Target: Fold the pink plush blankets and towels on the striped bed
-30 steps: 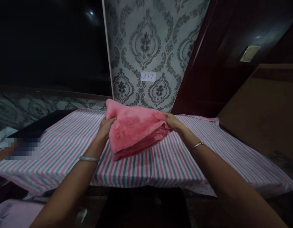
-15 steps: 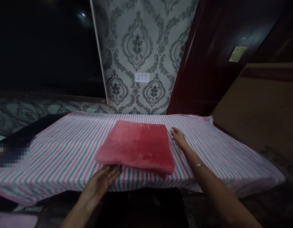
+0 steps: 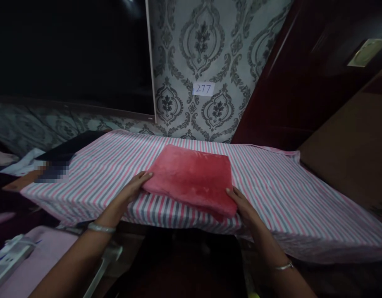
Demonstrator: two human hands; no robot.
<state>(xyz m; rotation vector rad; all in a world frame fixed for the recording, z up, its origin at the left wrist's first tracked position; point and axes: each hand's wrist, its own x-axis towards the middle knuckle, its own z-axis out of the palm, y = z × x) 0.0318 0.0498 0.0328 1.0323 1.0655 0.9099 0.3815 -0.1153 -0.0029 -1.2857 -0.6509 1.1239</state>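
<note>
Both hands (image 3: 133,189) (image 3: 245,207), thumbs on top, pinch the folded pink cloth (image 3: 191,178) with fingers at opposite sides.

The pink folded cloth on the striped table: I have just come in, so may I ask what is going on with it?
A person is handling the pink folded cloth with bare hands. The left grip is at its left side, and the right grip is at its right front corner; how firmly they hold is hard to tell. The cloth lies flat on the striped tablecloth, near the front edge.
</note>
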